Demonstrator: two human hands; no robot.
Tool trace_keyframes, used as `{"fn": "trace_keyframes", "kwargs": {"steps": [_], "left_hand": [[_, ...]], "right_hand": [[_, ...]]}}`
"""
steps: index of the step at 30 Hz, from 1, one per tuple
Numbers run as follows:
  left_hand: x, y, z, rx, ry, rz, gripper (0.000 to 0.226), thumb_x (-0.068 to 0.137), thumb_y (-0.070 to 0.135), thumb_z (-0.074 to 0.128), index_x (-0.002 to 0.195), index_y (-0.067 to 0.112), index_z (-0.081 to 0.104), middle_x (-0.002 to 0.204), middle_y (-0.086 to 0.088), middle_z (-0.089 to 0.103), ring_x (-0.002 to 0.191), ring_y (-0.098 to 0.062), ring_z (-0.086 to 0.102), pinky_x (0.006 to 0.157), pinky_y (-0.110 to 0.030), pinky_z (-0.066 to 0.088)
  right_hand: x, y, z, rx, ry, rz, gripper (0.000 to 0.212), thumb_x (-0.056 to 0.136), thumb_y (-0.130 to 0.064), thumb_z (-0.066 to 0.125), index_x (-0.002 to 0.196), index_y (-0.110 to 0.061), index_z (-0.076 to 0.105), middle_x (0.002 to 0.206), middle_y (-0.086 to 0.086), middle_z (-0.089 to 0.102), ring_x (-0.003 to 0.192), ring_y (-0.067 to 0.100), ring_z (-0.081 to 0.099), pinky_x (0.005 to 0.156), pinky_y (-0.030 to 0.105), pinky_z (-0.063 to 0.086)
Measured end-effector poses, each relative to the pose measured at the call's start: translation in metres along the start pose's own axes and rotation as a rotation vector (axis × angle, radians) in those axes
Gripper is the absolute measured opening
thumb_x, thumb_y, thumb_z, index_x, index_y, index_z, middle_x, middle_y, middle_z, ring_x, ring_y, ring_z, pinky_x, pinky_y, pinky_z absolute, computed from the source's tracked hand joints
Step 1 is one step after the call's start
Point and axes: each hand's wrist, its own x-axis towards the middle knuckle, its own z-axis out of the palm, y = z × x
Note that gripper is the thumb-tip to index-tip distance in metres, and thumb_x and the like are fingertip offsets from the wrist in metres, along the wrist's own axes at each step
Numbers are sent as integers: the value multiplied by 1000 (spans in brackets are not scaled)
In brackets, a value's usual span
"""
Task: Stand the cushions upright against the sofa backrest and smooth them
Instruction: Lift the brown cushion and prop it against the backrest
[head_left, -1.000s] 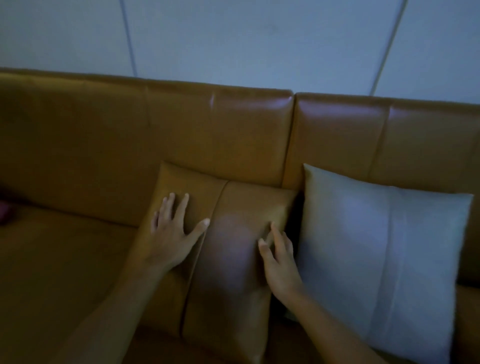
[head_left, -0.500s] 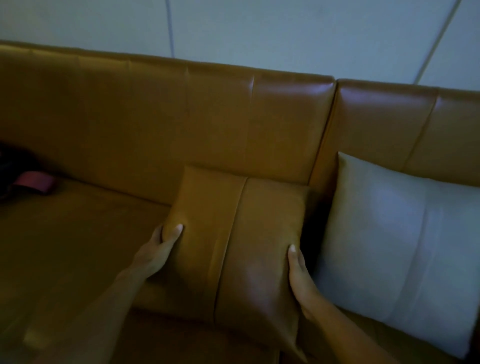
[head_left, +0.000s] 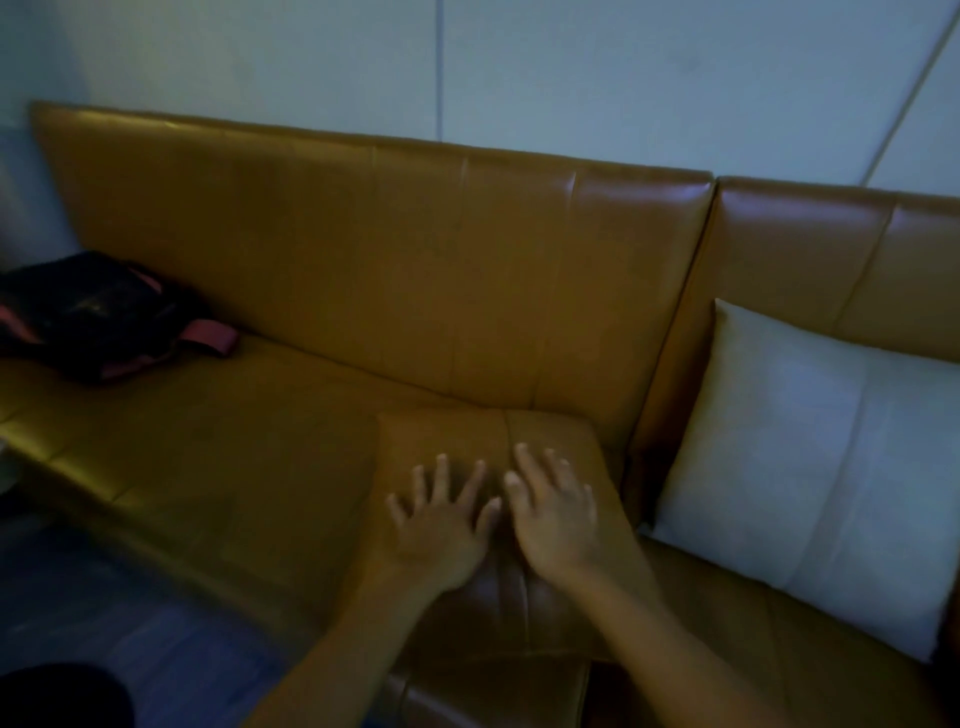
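Big tan leather sofa (head_left: 363, 291) fills most of the view, with a pale grey cushion (head_left: 810, 467) propped upright against the backrest on the right and a dark bag with pink straps (head_left: 98, 317) sitting well off at the far left end of the seat. The tan cushion (head_left: 467, 436) looks like it's lying flat on the seat, its far edge at the foot of the backrest, just left of the grey one. Left hand (head_left: 441, 525) and right hand (head_left: 556, 514) are both pressed flat on it side by side, fingers spread, palms down, gripping nothing.

Glossy tan leather cushion (head_left: 545, 436); matt white one (head_left: 810, 457).
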Motion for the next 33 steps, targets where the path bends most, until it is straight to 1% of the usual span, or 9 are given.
{"fn": "trace_keyframes", "kwargs": {"steps": [1, 2, 4, 8, 16, 20, 22, 27, 33], "left_hand": [[-3, 4, 1, 78, -16, 114, 75, 95, 66, 32, 155, 42, -5, 164, -2, -21, 150, -35, -17, 117, -65, 0], [0, 0, 7, 143, -41, 139, 85, 92, 67, 40, 154, 40, -11, 160, 1, -28, 148, -33, -23, 118, -64, -4], [6, -10, 14, 131, 5, 134, 84, 90, 73, 34, 154, 42, -13, 162, 0, -26, 148, -32, -25, 119, -62, -6], [13, -30, 17, -37, 104, 68, 73, 88, 78, 12, 154, 49, -1, 167, 3, -9, 152, -29, -13, 120, -58, -3], [44, -61, 9, -276, -42, -125, 76, 86, 81, 14, 153, 50, -4, 167, 3, -13, 152, -32, -9, 118, -65, 7], [57, -54, 4, -229, -46, -169, 82, 85, 83, 14, 155, 44, -5, 167, -4, -12, 151, -39, -6, 119, -63, 7], [66, -43, 1, -164, -26, -122, 85, 83, 85, 12, 155, 43, -4, 167, -3, -12, 151, -39, -8, 118, -64, 3], [110, -12, -1, -59, -27, -54, 81, 83, 84, 11, 154, 47, 3, 168, 2, -6, 151, -36, -11, 116, -66, -3], [172, -25, -6, -91, -131, -117, 84, 80, 87, 10, 154, 47, 12, 168, 3, 0, 152, -33, -8, 117, -64, -4]], "right_hand": [[-4, -13, 4, -70, -48, -119, 56, 99, -57, 14, 153, -42, 11, 165, -2, 5, 151, 18, -2, 119, 48, -1], [-6, -17, 11, -150, -102, -199, 57, 99, -58, 12, 153, -42, 8, 165, -3, 0, 150, 17, -7, 119, 48, -6], [-6, -6, 21, -266, -142, -239, 60, 96, -62, 5, 153, -43, 0, 165, -3, -6, 149, 18, -14, 118, 49, -10], [-1, 33, 19, -321, -85, -112, 65, 92, -68, 0, 152, -45, -6, 164, -1, -12, 149, 20, -17, 118, 49, -10], [21, 61, 8, -172, -118, 136, 64, 93, -69, 9, 152, -46, -4, 165, 0, -8, 151, 24, -5, 118, 51, 3], [43, 65, 3, -79, -159, 249, 65, 93, -69, 12, 152, -47, -2, 166, 2, -3, 151, 28, 0, 116, 55, 8], [56, 55, 3, -82, -163, 238, 65, 93, -70, 11, 152, -47, -2, 166, 2, -5, 151, 31, -2, 116, 57, 6], [100, 26, 16, -200, -211, -32, 60, 95, -67, 6, 152, -49, 1, 165, -8, -6, 150, 24, -10, 117, 57, -5], [157, 39, 17, -184, -296, 47, 66, 92, -71, 6, 153, -46, 6, 165, -5, -2, 151, 25, -7, 117, 56, -3]]}}
